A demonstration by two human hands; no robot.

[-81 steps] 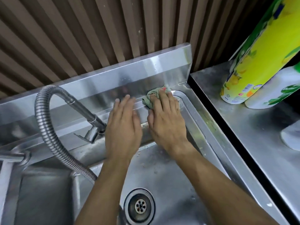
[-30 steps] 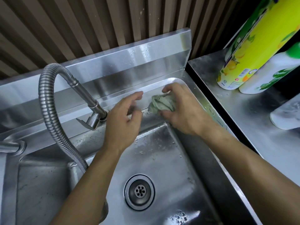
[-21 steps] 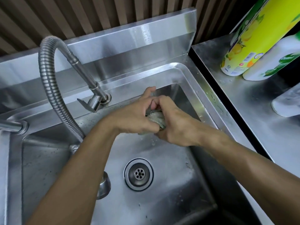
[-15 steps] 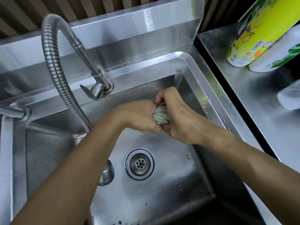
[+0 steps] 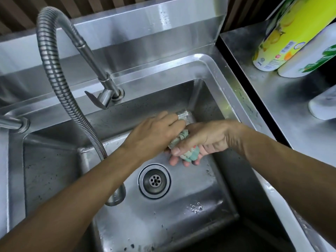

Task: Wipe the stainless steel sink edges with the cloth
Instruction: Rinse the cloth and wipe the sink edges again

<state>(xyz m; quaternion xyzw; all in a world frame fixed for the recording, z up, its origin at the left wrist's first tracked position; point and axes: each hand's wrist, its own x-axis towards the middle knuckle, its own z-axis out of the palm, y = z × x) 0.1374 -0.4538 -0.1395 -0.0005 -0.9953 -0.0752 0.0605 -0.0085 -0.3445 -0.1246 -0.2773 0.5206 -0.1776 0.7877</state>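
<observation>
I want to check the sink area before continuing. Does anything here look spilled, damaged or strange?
Nothing looks damaged. Dark specks dot the sink walls, and water drops lie on its floor. Both hands, left hand and right hand, grip the cloth above the drain.

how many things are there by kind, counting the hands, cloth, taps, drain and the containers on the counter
hands: 2, left hand and right hand, both gripping the cloth
cloth: 1
taps: 2, hose tap and side tap
drain: 1
containers: 3, yellow, white bottle, pale one
total: 9
</observation>
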